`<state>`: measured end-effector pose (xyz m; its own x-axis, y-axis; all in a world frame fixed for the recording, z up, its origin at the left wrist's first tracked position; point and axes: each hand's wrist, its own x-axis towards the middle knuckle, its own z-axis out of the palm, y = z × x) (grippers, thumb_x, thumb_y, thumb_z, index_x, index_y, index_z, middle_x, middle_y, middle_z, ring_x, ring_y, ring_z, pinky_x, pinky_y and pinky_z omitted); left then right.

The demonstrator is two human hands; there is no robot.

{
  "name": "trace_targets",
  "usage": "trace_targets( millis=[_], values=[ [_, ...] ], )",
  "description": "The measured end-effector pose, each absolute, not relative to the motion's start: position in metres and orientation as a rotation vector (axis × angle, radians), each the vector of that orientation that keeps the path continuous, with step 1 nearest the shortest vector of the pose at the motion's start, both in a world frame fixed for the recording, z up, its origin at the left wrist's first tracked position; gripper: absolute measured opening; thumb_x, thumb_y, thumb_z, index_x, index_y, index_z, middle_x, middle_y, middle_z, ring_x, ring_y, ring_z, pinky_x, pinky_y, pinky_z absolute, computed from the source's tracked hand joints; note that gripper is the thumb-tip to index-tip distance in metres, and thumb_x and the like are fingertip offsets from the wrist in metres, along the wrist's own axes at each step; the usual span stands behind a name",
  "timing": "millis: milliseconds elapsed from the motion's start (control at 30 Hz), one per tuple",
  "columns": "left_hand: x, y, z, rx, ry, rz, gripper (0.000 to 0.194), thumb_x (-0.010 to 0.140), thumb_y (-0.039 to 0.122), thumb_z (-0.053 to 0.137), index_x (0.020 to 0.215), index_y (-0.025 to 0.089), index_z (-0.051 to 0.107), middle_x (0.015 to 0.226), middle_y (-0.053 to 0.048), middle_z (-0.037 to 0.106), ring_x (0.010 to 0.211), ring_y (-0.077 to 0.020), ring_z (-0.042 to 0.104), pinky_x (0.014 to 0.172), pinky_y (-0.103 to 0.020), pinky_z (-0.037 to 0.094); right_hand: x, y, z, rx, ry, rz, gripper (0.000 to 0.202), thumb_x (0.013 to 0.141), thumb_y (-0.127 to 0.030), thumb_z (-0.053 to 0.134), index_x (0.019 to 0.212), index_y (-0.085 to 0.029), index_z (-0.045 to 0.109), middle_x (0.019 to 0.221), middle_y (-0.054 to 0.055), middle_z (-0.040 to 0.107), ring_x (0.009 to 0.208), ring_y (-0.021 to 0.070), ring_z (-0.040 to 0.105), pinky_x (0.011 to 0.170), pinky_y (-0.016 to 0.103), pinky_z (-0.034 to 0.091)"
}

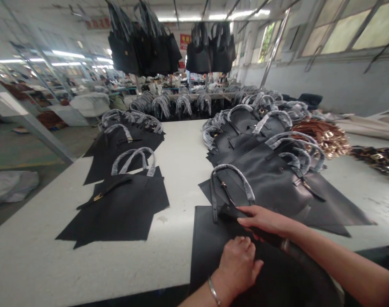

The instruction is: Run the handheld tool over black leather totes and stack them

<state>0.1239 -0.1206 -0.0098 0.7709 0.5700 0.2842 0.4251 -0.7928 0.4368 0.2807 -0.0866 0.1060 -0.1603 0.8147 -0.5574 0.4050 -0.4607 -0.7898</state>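
A black leather bag panel (205, 243) lies at the near edge of the table, with a plastic-wrapped bag handle (242, 175) arching up at its far end. My right hand (266, 219) is closed around a dark leather strap (229, 211), which crosses over the panel and runs back under my forearm. Just nearer to me, my left hand (239, 260), with a bracelet at the wrist, rests over the panel with its fingers curled. What those fingers hold, if anything, is hidden.
Black bag panels (127, 209) with wrapped handles lie at left; more bag panels (286, 187) overlap at right. Brown straps with gold buckles (322, 136) are heaped beyond. Black bags (143, 47) hang overhead past the pale table (178, 226). A metal post (44, 132) stands left.
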Motion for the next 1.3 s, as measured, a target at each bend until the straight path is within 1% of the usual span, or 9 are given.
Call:
trace_targets(
  millis=[133,300,400,600,767,900,1067,1200,1300],
  values=[
    [0.124,-0.119,-0.008,2.629,0.735,0.571,0.028,0.087,0.04,0.059,0.101,0.016,0.058,0.103,-0.007,0.061,0.097,-0.0232,0.055,0.087,-0.035,0.051,0.277,-0.083,0.106,-1.746,-1.357,1.776,0.059,0.08,-0.044,0.064,0.13,-0.016,0.049,0.064,-0.003,0.058,0.044,0.0091,0.051,0.037,0.017,0.04],
    [0.124,-0.118,-0.008,2.651,0.771,0.554,0.029,0.088,0.043,0.058,0.099,0.017,0.058,0.102,-0.006,0.061,0.095,-0.0236,0.055,0.083,-0.036,0.053,0.255,-0.058,0.1,-1.729,-1.253,1.775,0.043,0.084,-0.042,0.06,0.118,-0.018,0.053,0.062,-0.005,0.053,0.041,0.0086,0.053,0.035,0.015,0.036],
    [0.122,-0.117,-0.008,2.605,0.793,0.545,0.025,0.088,0.042,0.057,0.095,0.018,0.059,0.099,-0.004,0.062,0.094,-0.0228,0.055,0.082,-0.035,0.053,0.251,-0.056,0.104,-1.776,-1.302,1.742,0.047,0.083,-0.042,0.062,0.122,-0.019,0.051,0.06,-0.006,0.052,0.04,0.0088,0.052,0.035,0.015,0.035],
    [0.123,-0.116,-0.004,2.525,0.82,0.567,0.028,0.09,0.042,0.055,0.107,0.02,0.06,0.103,-0.005,0.063,0.099,-0.0236,0.054,0.083,-0.037,0.053,0.26,-0.075,0.107,-1.77,-1.27,1.821,0.047,0.08,-0.047,0.063,0.116,-0.017,0.056,0.065,-0.003,0.056,0.042,0.0088,0.051,0.035,0.017,0.036],
    [0.13,-0.115,-0.008,2.474,0.849,0.611,0.016,0.088,0.031,0.057,0.096,0.019,0.063,0.1,-0.004,0.064,0.095,-0.0215,0.055,0.089,-0.037,0.05,0.254,-0.06,0.101,-1.851,-1.345,1.398,0.056,0.083,-0.039,0.06,0.133,-0.017,0.048,0.061,-0.004,0.055,0.045,0.0121,0.055,0.04,0.021,0.042],
    [0.1,-0.094,-0.004,2.454,0.535,0.574,0.026,0.086,0.028,0.063,0.109,0.018,0.062,0.121,-0.004,0.06,0.113,-0.0189,0.051,0.101,-0.031,0.043,0.278,-0.069,0.115,-1.831,-1.312,1.281,0.063,0.084,-0.041,0.058,0.14,-0.018,0.04,0.06,-0.005,0.053,0.046,0.0122,0.055,0.041,0.02,0.043],
    [0.045,-0.061,0.013,2.615,0.465,0.413,0.047,0.085,0.049,0.065,0.126,0.028,0.053,0.141,-0.001,0.045,0.137,-0.024,0.029,0.117,-0.05,0.016,0.311,-0.113,0.123,-1.884,-1.196,1.551,0.069,0.082,-0.049,0.06,0.141,-0.018,0.04,0.065,-0.003,0.054,0.048,0.0118,0.057,0.041,0.019,0.045],
    [0.047,-0.067,0.014,2.651,0.605,0.364,0.054,0.089,0.055,0.056,0.136,0.031,0.043,0.147,-0.003,0.037,0.138,-0.0255,0.026,0.116,-0.054,0.016,0.311,-0.123,0.109,-1.904,-1.114,1.697,0.063,0.084,-0.049,0.059,0.137,-0.021,0.045,0.071,-0.001,0.057,0.048,0.0106,0.058,0.039,0.018,0.044],
    [0.065,-0.087,0.009,2.649,0.757,0.404,0.055,0.09,0.053,0.054,0.138,0.03,0.04,0.148,-0.004,0.035,0.138,-0.0275,0.025,0.115,-0.058,0.018,0.3,-0.112,0.097,-1.882,-1.162,1.606,0.061,0.084,-0.047,0.058,0.137,-0.02,0.045,0.067,-0.002,0.056,0.046,0.0112,0.057,0.038,0.018,0.044]
  ],
)
